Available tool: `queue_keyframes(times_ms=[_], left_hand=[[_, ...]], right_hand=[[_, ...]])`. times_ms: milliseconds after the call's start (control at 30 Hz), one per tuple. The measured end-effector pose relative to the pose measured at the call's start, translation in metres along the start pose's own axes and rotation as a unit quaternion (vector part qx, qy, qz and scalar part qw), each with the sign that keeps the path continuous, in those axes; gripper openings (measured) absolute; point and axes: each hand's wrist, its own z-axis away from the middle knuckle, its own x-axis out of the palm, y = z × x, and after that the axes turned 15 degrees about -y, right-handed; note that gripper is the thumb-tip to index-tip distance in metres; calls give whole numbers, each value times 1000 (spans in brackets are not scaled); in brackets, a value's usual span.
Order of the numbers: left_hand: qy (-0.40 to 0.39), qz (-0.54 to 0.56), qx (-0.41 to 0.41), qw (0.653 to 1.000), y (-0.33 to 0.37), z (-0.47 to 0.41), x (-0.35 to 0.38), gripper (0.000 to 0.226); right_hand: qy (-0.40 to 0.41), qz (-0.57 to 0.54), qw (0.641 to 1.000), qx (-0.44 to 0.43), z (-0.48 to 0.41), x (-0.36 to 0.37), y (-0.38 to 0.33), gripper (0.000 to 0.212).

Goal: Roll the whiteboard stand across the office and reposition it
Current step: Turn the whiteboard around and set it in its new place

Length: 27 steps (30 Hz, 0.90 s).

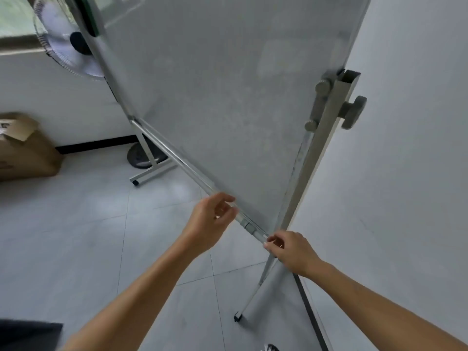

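**Both Hands at the Board's Lower Rail**

While the whiteboard stand (326,138) sits close to the white wall (410,148) on the tiled floor (76,236), we reach for its marker tray (192,171). Our left hand (210,221) curls loosely around the tray, its grip half open. Our right hand (291,252) pinches the tray's end, grip closed. A fan (63,44) and a cardboard box (27,150) stand behind.

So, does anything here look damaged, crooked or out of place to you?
Nothing looks broken. The whiteboard surface is smudged with faint erased marks, which is ordinary wear. It appears tilted, but the wide-angle view may cause this. Both the left hand and right hand are at the bottom rail.
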Motion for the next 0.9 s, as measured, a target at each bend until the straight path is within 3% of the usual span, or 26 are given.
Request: queue_keyframes(times_ms=[167,367,533,733,900], left_hand=[[65,83,-160,982,-123,79,-24,20],[185,207,-295,914,-232,152,-76,10],[230,259,-335,876,-292,165,-156,9],[250,247,-311,883,-324,151,-281,9],[275,268,-303,872,-364,107,-358,8]], right_hand=[[-82,-22,996,-30,-40,45,-20,27],[-125,-29,991,-22,-120,90,-75,18],[-113,-60,992,-7,-204,129,-157,17],[-126,-104,986,-44,-275,160,-278,16],[-120,-106,986,-48,-347,152,-336,13]])
